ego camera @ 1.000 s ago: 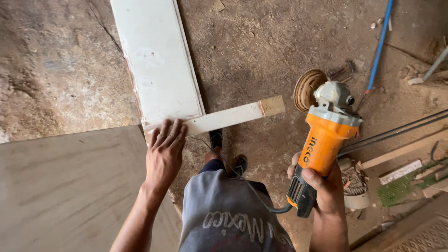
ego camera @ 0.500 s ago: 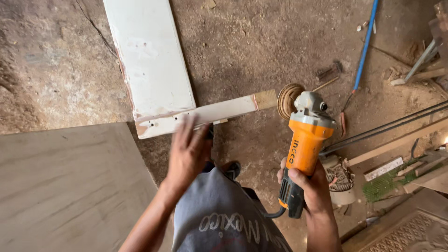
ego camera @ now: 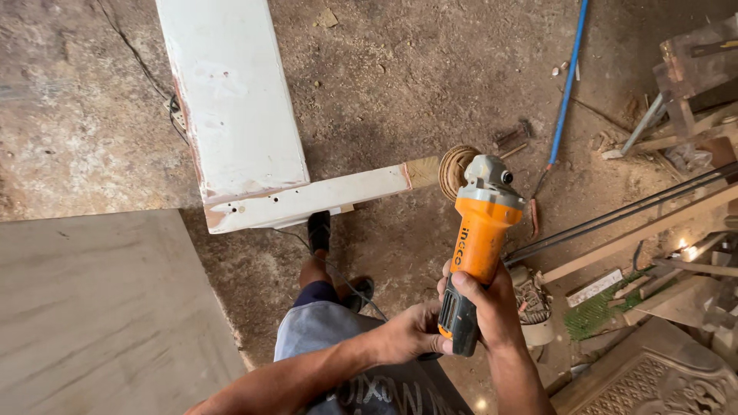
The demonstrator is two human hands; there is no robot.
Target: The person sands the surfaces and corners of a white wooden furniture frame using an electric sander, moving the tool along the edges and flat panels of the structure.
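R hand (ego camera: 492, 303) wrapped around orange grinder (ego camera: 478, 246) body, gripping near the dark rear end; tool held upright-ish in air, head pointing away from the person. L hand (ego camera: 407, 334) closed in at grinder's rear base, fingers curled, touching the dark butt end; can't tell exactly what it grips there. Grinder's disc (ego camera: 455, 170), brownish, sits just beside the bare-wood end of the rail (ego camera: 323, 198); touching or not, can't tell. Rail is white-painted, runs across the near end of the white board (ego camera: 231, 92), which lies on the dirt floor (ego camera: 400, 69) towards the top edge. Foot (ego camera: 319, 230) in dark shoe under rail's middle. Grey slab (ego camera: 100, 307) covers floor's lower L corner. Blue pipe (ego camera: 567, 84) lies on floor towards upper R; wood scraps (ego camera: 661, 230) and dark rods (ego camera: 615, 219) along R edge.
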